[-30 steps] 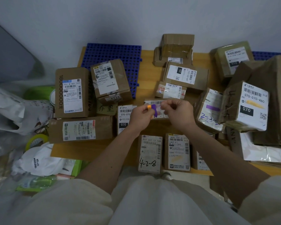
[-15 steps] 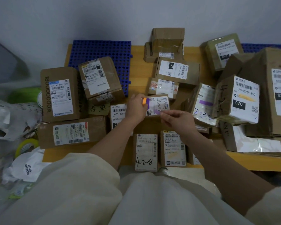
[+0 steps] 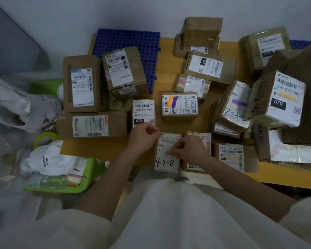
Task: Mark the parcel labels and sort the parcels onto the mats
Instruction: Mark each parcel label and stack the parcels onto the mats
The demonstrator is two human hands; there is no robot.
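My right hand (image 3: 186, 150) pinches a small purple sticker (image 3: 166, 152) against the white label of the parcel marked 4-2-8 (image 3: 166, 163) at the table's near edge. My left hand (image 3: 144, 136) hovers just left of that parcel with its fingers curled; I cannot tell whether it holds anything. Behind the hands lies a small parcel (image 3: 180, 106) with an orange and a purple strip on its label. A blue mat (image 3: 126, 42) at the back left carries one tilted box (image 3: 123, 71). A second blue mat (image 3: 298, 44) peeks out at the back right.
Many cardboard parcels cover the yellow table (image 3: 167, 49), piled high at the right (image 3: 284, 97). Left of the table are white plastic bags (image 3: 13, 105), a tape roll (image 3: 45, 138) and a green basket (image 3: 66, 188) with clutter.
Both hands came back from the middle parcel, which now shows orange and purple strips, to the near 4-2-8 parcel. The right hand now pinches a purple sticker there.
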